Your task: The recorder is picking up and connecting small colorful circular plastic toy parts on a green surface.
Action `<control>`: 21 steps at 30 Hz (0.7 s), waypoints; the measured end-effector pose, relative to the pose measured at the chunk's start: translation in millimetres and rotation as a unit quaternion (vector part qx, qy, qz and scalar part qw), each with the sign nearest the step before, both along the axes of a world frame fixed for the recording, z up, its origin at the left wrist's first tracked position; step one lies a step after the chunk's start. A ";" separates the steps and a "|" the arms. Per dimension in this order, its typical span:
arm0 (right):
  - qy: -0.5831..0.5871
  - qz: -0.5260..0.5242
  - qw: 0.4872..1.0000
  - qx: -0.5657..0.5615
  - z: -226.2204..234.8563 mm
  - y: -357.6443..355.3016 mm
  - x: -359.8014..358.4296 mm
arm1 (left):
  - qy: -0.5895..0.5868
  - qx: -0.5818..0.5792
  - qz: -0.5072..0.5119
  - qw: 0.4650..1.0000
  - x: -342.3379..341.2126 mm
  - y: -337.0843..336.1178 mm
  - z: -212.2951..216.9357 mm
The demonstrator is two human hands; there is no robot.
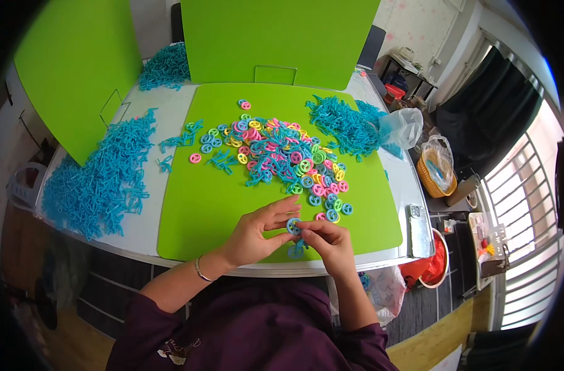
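Note:
Near the front edge of the green board [195, 232], my left hand [257, 229] holds a small blue plastic wheel [293, 225] between thumb and fingers. My right hand [329, 242] is closed in a pinch against the right side of that wheel. Just below the fingertips hangs a second blue wheel [295, 251] with a teal plastic piece; how the parts join is too small to make out. Beyond my hands spreads a heap of pink, yellow, green and blue wheels [319, 156] mixed with teal pieces.
Large piles of teal plastic pieces [102, 179] lie on the left and, as a second pile [344, 127], at the back right beside a clear plastic container [400, 128]. Upright green panels [282, 37] stand behind the board. A phone [420, 229] lies at the table's right edge.

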State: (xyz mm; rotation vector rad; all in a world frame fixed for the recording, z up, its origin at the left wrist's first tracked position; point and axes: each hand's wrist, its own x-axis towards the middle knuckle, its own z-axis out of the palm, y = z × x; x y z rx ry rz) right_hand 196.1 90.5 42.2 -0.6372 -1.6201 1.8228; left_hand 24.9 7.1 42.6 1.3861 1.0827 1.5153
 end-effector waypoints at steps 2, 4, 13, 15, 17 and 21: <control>-0.010 -0.033 0.999 0.027 -5.8 -4.8 -4.1 | 0.020 0.009 0.000 1.000 0.0 1.2 -0.9; -0.020 -0.065 0.996 0.054 -7.4 -10.3 -9.3 | 0.040 0.027 0.025 0.999 0.8 1.6 -6.4; -0.003 -0.130 0.984 0.122 -16.3 -15.9 -15.5 | 0.091 0.070 0.006 0.993 -2.8 -0.6 -7.6; 0.016 -0.073 0.996 -0.042 -8.1 -8.7 -5.5 | 0.110 0.089 0.029 0.989 -4.0 -3.1 -0.7; -0.024 -0.042 0.998 -0.037 0.5 -3.2 19.4 | 0.129 0.111 0.054 0.984 -15.5 1.9 4.4; -0.275 0.054 0.948 0.152 31.0 -0.1 112.3 | 0.354 0.045 0.252 0.899 -94.7 21.7 6.8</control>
